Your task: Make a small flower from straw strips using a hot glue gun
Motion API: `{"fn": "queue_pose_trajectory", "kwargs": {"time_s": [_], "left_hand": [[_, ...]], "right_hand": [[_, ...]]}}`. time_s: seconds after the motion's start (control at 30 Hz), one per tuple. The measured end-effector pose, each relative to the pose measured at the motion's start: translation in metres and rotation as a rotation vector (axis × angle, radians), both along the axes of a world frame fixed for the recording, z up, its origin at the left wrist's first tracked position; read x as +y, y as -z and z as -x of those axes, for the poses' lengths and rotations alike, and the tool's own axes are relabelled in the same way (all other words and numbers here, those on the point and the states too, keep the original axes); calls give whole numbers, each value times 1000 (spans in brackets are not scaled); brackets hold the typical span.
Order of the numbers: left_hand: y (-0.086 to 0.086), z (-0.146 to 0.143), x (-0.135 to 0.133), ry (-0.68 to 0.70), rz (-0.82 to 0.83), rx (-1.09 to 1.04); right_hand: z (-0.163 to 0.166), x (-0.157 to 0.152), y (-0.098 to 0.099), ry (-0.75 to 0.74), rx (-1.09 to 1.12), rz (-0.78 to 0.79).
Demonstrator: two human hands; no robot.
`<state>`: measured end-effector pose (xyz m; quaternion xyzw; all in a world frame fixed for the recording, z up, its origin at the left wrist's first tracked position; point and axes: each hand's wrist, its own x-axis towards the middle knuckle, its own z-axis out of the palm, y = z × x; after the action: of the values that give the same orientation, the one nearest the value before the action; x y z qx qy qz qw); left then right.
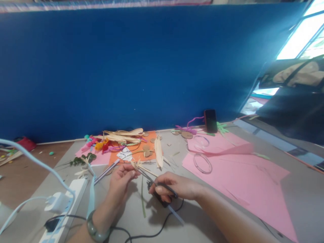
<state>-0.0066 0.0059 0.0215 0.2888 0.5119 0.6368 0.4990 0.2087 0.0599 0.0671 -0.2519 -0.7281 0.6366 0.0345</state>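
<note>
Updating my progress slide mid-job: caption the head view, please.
Left hand holding pale dried husk, right hand holding black-handled scissors close to it, over a gray table with pink paper.

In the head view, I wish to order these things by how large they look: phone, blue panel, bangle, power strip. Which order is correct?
1. Blue panel
2. Power strip
Unsure: phone and bangle; the bangle is nearer the camera.

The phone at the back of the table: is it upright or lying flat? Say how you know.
Upright: the phone stands on a short edge before the blue panel. Whether it touches the panel, I cannot tell.
</note>
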Motion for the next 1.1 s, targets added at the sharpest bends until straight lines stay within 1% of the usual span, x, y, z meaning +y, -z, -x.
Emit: {"fn": "queue_pose_trajectory", "kwargs": {"time_s": [0.1, 0.17, 0.37, 0.63, 0.9, 1.1], "left_hand": [[1, -1, 0, 16, -16, -15], [2, -2, 1, 18, -18, -28], [1, -1, 0, 13, -19, -38], [-5, -3, -1, -7, -24, -32], [-1, -2, 0, -8, -53, 0], [1, -1, 0, -25, -65, 34]], "right_hand": [[0, 1, 0, 7, 17, 82], [-1, 1, 0, 18, 29, 109], [-1, 1, 0, 14, 29, 115], [-1, 1, 0, 16, 47, 135], [-3, 4, 4, 1, 69, 156], [-3, 3, 1, -4, 79, 156]]}}
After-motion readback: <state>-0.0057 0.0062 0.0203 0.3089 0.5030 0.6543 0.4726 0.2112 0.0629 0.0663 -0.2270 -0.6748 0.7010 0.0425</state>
